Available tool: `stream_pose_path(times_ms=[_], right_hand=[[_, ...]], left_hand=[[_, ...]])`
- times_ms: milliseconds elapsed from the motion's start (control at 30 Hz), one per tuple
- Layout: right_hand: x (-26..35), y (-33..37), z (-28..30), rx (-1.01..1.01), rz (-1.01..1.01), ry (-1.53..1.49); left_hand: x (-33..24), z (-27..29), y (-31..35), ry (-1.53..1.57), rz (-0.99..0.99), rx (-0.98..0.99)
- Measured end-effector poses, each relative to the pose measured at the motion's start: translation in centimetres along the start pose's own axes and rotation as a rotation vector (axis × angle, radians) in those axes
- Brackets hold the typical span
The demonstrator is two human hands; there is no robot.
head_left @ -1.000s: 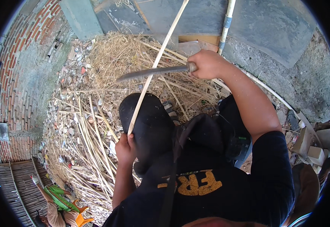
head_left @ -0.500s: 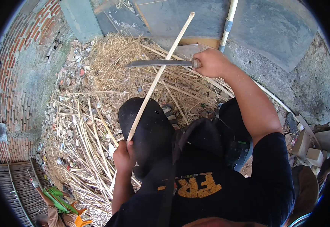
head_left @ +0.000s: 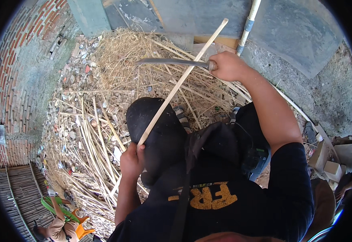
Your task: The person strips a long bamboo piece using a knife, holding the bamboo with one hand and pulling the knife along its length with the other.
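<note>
A long pale bamboo strip [head_left: 172, 93] slants across my dark-clad knee, its far end up and to the right. Low on it, my left hand [head_left: 132, 160] is closed round the near end, thumb on top. My right hand [head_left: 227, 67] grips the handle of a machete [head_left: 172, 61]. The dark blade points left and crosses the strip near its upper part, edge turned partly down; whether it bites into the strip I cannot tell.
Many split bamboo strips [head_left: 97, 155] lie on the rubble at left. A heap of fibrous shavings [head_left: 121, 60] is ahead, below grey panels [head_left: 208, 18]. A brick wall [head_left: 26, 72] stands left. A person in a brown shirt [head_left: 63, 230] sits at lower left on an orange chair [head_left: 83, 230].
The strip's far end has shifted right and slightly down. My right hand has moved slightly right, and the blade has turned. The person at lower left has changed posture.
</note>
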State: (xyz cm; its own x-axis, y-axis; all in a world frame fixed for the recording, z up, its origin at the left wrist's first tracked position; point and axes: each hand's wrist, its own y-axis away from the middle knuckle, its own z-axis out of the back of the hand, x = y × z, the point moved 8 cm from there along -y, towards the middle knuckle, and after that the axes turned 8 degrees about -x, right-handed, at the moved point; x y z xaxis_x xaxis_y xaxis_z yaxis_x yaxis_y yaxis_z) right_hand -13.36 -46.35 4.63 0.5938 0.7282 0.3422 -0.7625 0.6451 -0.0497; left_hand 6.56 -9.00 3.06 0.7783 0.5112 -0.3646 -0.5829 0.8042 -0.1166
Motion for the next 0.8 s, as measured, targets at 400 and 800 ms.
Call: stream_pose_path(times_ms=[400, 800], right_hand=[[-5.1, -0.9, 0.2, -0.081, -0.169, -0.039], [-5.3, 0.5, 2.1, -0.041, -0.179, -0.289]], left_hand=[[0.1, 0.1, -0.5, 0.056, -0.042, 0.003], [1.0, -0.9, -0.7, 0.183, 0.027, -0.016]])
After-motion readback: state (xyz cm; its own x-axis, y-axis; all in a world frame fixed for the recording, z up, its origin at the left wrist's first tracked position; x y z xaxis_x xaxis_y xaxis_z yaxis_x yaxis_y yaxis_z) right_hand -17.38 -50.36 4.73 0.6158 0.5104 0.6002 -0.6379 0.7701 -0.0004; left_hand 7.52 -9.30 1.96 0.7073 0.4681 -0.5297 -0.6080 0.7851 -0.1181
